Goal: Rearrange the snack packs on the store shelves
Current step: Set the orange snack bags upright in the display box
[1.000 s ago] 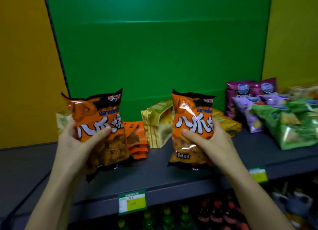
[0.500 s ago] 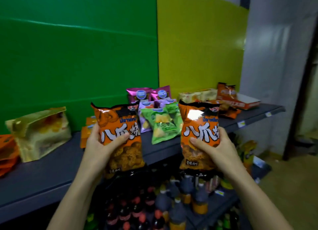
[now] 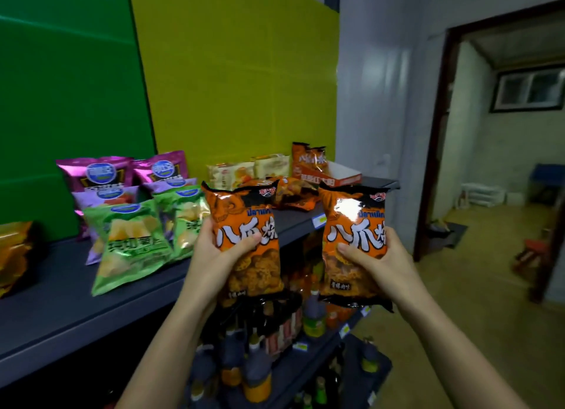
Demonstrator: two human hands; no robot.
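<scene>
View from a head-worn camera, looking down at a person's two bare hands, each holding up one snack pack in front of a dark store shelf (image 3: 61,304). The left hand (image 3: 211,254) grips the left orange pack (image 3: 241,212), thumb across the front and fingers curled behind. The right hand (image 3: 379,255) grips the right orange pack (image 3: 354,219) the same way. Both packs are upright, off the shelf and apart from each other. They are held nearer the camera than an open orange display box (image 3: 333,177) at the shelf's far end. Matching orange packs (image 3: 307,157) stand inside that box, and a few loose packs (image 3: 293,193) lie just in front of it. Left of the box, well apart from it, lie green chip bags (image 3: 131,240) with purple bags (image 3: 94,173) behind them. Bottles (image 3: 312,317) fill a level below the box. The held packs probably belong with their matches at the box. To place them well, keep the grip light so the puffed bags are not crushed. Set one down at a time, upright with the printed face outward, then use the freed hand to straighten the fallen ones.
</scene>
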